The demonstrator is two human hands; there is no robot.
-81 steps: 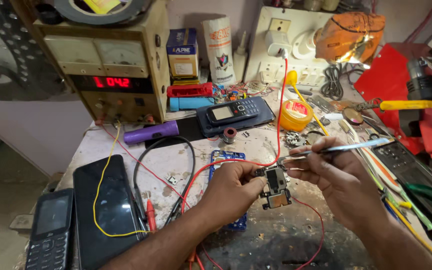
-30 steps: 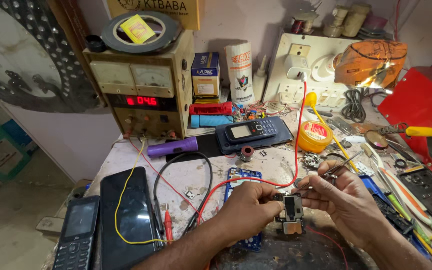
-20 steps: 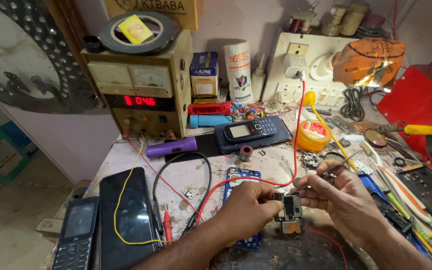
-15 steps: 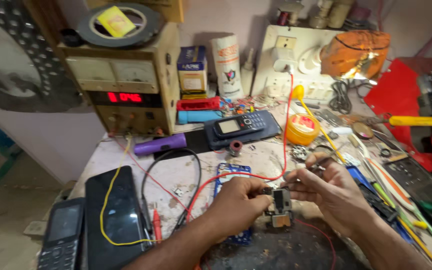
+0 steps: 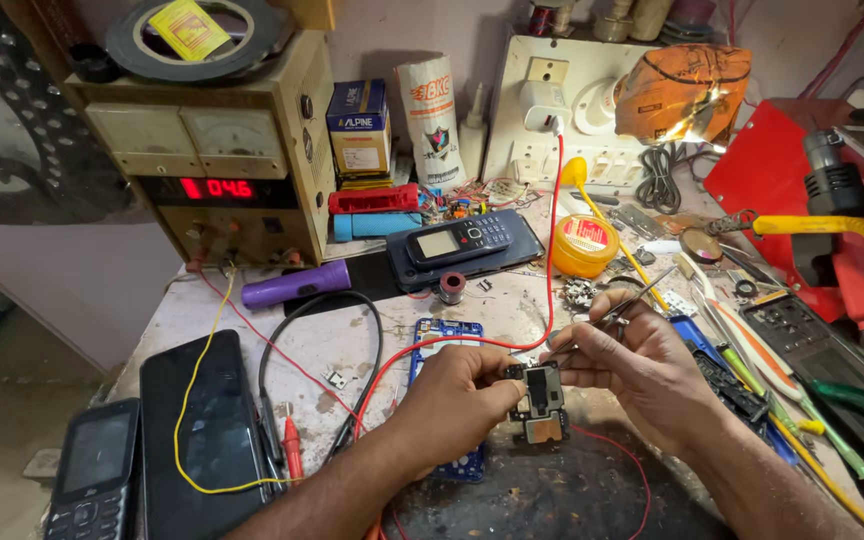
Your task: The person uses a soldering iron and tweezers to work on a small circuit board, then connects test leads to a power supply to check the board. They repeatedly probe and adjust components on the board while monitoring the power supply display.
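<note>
The small dark phone circuit board (image 5: 542,400) sits at the middle of the bench, pinched at its left edge by the left hand (image 5: 457,395), whose fingers are closed on it. The right hand (image 5: 642,365) closes on the board's right side and also grips a pair of thin metal tweezers (image 5: 620,310); the tips are hidden behind the fingers, so where they touch the board cannot be made out. A thin red wire (image 5: 552,250) runs up from the board to the white socket panel (image 5: 577,110) behind it.

Under the left hand, beside the board, lies a blue phone frame (image 5: 442,335), largely covered by the wrist. Three whole phones show: a dark keypad phone (image 5: 457,240) behind the board, a black slab phone (image 5: 202,430) far left of it, and another keypad phone (image 5: 87,475), cut off by the lower edge. One beige bench power supply with a red display (image 5: 217,175) stands back left of the board. One yellow round tin (image 5: 584,245) sits behind the right hand.
</note>
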